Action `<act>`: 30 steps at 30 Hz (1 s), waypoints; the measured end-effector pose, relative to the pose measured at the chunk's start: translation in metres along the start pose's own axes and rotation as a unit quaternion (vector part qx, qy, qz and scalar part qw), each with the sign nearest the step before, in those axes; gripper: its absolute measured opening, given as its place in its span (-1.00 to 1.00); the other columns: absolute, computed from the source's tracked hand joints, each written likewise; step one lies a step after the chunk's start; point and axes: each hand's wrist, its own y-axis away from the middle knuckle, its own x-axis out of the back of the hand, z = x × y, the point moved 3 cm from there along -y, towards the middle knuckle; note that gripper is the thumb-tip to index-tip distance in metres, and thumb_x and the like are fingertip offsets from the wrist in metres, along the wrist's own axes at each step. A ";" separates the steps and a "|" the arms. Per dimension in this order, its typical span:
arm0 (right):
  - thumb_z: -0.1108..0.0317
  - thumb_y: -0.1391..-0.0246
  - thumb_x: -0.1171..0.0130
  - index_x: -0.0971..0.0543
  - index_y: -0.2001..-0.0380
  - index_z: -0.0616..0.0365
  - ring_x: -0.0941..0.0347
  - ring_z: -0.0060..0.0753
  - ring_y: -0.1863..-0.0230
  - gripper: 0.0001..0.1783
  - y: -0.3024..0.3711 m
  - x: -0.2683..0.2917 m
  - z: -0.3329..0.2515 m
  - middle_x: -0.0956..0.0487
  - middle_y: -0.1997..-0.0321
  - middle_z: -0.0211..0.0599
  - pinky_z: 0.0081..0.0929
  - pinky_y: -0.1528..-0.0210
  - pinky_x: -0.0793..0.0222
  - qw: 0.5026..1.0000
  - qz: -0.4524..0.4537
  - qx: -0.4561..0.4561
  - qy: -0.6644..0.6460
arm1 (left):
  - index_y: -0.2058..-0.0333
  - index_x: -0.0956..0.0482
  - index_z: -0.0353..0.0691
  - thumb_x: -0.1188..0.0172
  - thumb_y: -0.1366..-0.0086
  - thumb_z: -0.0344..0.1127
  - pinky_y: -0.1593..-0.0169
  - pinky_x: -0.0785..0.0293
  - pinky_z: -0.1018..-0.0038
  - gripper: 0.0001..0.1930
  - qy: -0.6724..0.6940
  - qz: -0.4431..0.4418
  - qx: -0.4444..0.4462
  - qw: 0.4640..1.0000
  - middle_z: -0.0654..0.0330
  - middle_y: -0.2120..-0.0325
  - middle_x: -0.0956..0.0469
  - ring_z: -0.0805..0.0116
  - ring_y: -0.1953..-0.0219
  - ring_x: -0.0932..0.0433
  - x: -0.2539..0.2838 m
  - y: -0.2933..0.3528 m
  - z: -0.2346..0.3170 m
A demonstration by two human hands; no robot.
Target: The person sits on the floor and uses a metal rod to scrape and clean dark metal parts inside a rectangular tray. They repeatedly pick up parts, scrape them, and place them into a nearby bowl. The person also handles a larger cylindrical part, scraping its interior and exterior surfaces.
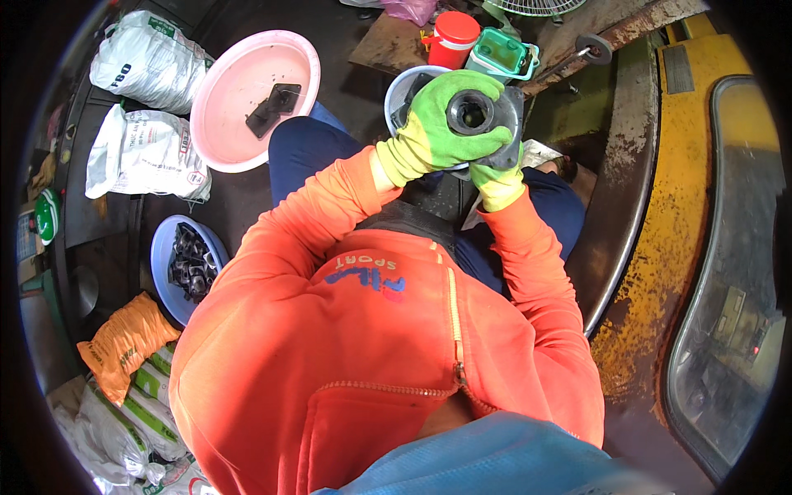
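Observation:
I hold a dark grey metal flanged housing (487, 124) with a round bore up in front of me, above my knees. My left hand (437, 124), in a green and yellow glove, wraps over its top and left side, fingers curled round the bore's rim. My right hand (497, 183), gloved the same, grips the part from below, mostly hidden behind it. A grey-blue bowl (398, 92) sits just behind the part. Both my sleeves are orange.
A pink basin (239, 124) at the upper left holds one black part (274, 107). A blue bowl (165, 272) of several dark parts sits at my left. White sacks (140, 153), an orange bag (124, 342), a red-lidded jar (452, 37) and a yellow rusty machine (660, 247) surround me.

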 end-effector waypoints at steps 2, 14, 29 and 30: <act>0.30 -0.12 -0.15 -0.35 -0.09 0.20 -0.43 -0.37 -0.03 -0.52 0.000 0.001 -0.007 -0.48 -0.01 -0.28 -0.44 -0.09 -0.35 0.994 -0.033 0.039 0.094 | 0.17 -0.52 -0.27 -0.42 0.08 -0.40 0.06 -0.46 0.43 -0.56 0.017 -0.027 0.016 0.999 0.14 0.18 -0.56 0.34 0.14 -0.53 0.002 -0.001 0.000; 0.40 -0.07 -0.20 -0.28 -0.19 0.14 -0.32 -0.43 -0.15 -0.40 0.021 0.010 0.014 -0.38 -0.17 -0.31 -0.45 -0.17 -0.28 0.974 -0.184 -0.111 -0.071 | 0.17 -0.55 -0.28 -0.43 0.12 -0.32 -0.04 -0.40 0.38 -0.53 0.197 -0.313 0.142 0.918 0.12 0.16 -0.55 0.30 0.06 -0.49 0.006 -0.007 -0.019; 0.30 -0.07 -0.19 -0.34 -0.12 0.14 -0.41 -0.34 -0.10 -0.46 -0.001 0.010 0.024 -0.45 -0.10 -0.27 -0.43 -0.08 -0.36 0.961 0.087 -0.044 -0.260 | 0.15 -0.54 -0.27 -0.52 0.19 -0.20 -0.09 -0.39 0.35 -0.41 0.028 -0.003 0.086 0.996 0.00 0.02 -0.50 0.17 0.00 -0.50 -0.011 -0.001 -0.014; 0.30 -0.07 -0.18 -0.36 -0.11 0.14 -0.43 -0.34 -0.08 -0.48 0.000 0.009 0.022 -0.47 -0.07 -0.28 -0.44 -0.06 -0.37 0.989 0.081 -0.003 -0.124 | 0.18 -0.54 -0.26 -0.51 0.18 -0.22 -0.06 -0.42 0.35 -0.46 0.027 0.025 0.062 0.997 0.03 0.06 -0.53 0.19 0.04 -0.53 -0.013 0.003 -0.016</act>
